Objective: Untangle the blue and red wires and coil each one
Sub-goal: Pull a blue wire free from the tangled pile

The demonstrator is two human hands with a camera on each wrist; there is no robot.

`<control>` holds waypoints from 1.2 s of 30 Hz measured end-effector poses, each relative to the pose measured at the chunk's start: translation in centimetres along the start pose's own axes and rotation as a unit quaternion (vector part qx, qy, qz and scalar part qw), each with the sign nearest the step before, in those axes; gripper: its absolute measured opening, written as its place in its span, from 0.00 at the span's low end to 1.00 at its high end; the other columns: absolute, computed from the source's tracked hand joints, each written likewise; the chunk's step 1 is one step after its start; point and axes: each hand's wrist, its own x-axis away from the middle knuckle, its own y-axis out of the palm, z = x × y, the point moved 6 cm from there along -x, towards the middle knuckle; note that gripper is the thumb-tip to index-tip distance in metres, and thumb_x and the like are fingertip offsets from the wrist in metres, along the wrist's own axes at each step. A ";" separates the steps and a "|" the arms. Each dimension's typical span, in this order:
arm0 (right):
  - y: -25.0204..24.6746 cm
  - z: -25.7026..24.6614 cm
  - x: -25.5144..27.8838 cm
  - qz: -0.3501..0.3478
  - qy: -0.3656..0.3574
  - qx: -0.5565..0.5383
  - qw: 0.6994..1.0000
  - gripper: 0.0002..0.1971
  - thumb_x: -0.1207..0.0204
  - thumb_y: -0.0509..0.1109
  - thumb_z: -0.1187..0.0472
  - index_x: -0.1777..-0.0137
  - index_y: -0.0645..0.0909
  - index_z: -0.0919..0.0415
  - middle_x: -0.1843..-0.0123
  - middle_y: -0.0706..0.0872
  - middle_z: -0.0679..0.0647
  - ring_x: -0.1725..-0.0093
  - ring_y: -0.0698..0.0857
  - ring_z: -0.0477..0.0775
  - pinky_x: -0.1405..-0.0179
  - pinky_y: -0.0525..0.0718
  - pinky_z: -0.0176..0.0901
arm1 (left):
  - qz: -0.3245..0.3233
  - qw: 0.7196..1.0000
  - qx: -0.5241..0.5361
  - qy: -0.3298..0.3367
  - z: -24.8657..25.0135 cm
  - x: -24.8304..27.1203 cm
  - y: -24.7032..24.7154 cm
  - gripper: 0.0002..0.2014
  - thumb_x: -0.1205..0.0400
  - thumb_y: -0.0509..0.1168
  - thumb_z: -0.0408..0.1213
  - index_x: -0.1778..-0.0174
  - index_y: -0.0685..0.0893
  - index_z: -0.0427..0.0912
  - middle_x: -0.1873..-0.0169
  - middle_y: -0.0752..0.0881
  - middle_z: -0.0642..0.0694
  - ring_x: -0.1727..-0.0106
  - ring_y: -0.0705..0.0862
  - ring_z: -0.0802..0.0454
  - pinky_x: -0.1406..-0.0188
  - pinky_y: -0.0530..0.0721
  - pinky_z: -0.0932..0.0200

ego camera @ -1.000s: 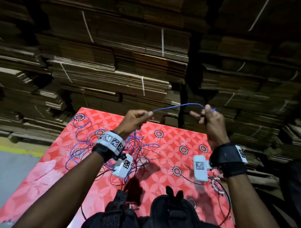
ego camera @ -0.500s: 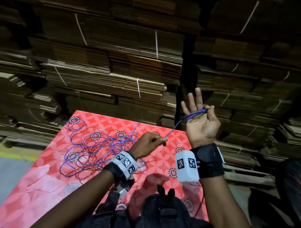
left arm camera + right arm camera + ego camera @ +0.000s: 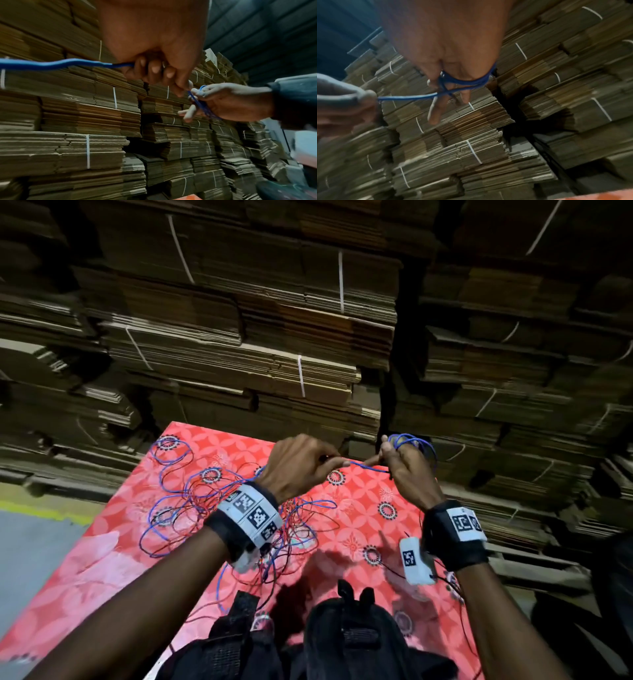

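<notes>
The left hand (image 3: 298, 463) pinches the thin blue wire (image 3: 364, 467); the right hand (image 3: 407, 470) holds its loops wound around the fingers (image 3: 467, 96).

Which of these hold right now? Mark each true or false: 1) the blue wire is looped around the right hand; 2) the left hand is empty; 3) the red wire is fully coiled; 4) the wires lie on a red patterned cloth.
1) True: blue wire loops circle the right hand.
2) False: the left hand pinches the blue wire, feeding it toward the right.
3) False: the red wire still lies loose in the tangle with blue strands.
4) True: the tangle rests on the red patterned cloth.
</notes>
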 end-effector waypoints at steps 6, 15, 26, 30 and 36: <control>1.2 -2.4 1.5 -0.100 -0.047 -0.035 0.993 0.14 0.12 0.57 0.66 0.56 0.81 0.56 0.58 0.89 0.43 0.52 0.85 0.40 0.45 0.76 0.37 | 0.021 0.999 -0.026 -0.011 -0.7 -0.8 -1.0 0.21 0.21 0.62 0.65 0.56 0.90 0.53 0.65 0.89 0.47 0.57 0.87 0.39 0.71 0.72 0.56; 3.6 -3.4 3.6 -0.236 -0.029 -0.106 0.966 0.19 0.13 0.56 0.54 0.51 0.88 0.61 0.48 0.92 0.54 0.46 0.83 0.63 0.43 0.74 0.62 | 0.046 0.999 0.022 0.016 0.7 -2.1 -2.5 0.16 0.22 0.65 0.62 0.56 0.91 0.56 0.63 0.90 0.53 0.60 0.87 0.49 0.71 0.73 0.58; 2.8 -7.0 4.6 -0.202 0.004 -0.666 0.718 0.08 0.16 0.64 0.58 0.54 0.78 0.61 0.79 0.78 0.53 0.40 0.86 0.71 0.19 0.55 0.73 | -0.036 0.877 0.464 -0.120 1.1 -1.9 2.2 0.11 0.14 0.62 0.28 0.59 0.85 0.29 0.85 0.75 0.61 0.80 0.71 0.69 0.77 0.66 0.76; 1.0 -7.8 3.9 -0.101 -0.027 -0.758 0.643 0.08 0.15 0.61 0.63 0.55 0.79 0.62 0.80 0.77 0.53 0.47 0.89 0.66 0.23 0.59 0.76 | -0.113 0.839 0.500 -0.185 0.7 0.6 6.5 0.16 0.11 0.58 0.38 0.61 0.86 0.40 0.80 0.69 0.54 0.80 0.62 0.62 0.82 0.58 0.69; -1.8 -4.9 1.7 0.128 -0.013 -0.696 0.706 0.19 0.16 0.54 0.63 0.63 0.81 0.53 0.73 0.79 0.48 0.36 0.87 0.59 0.23 0.63 0.65 | -0.221 0.850 0.455 -0.147 2.8 3.4 10.0 0.14 0.12 0.62 0.42 0.53 0.90 0.42 0.80 0.70 0.56 0.76 0.65 0.53 0.80 0.62 0.64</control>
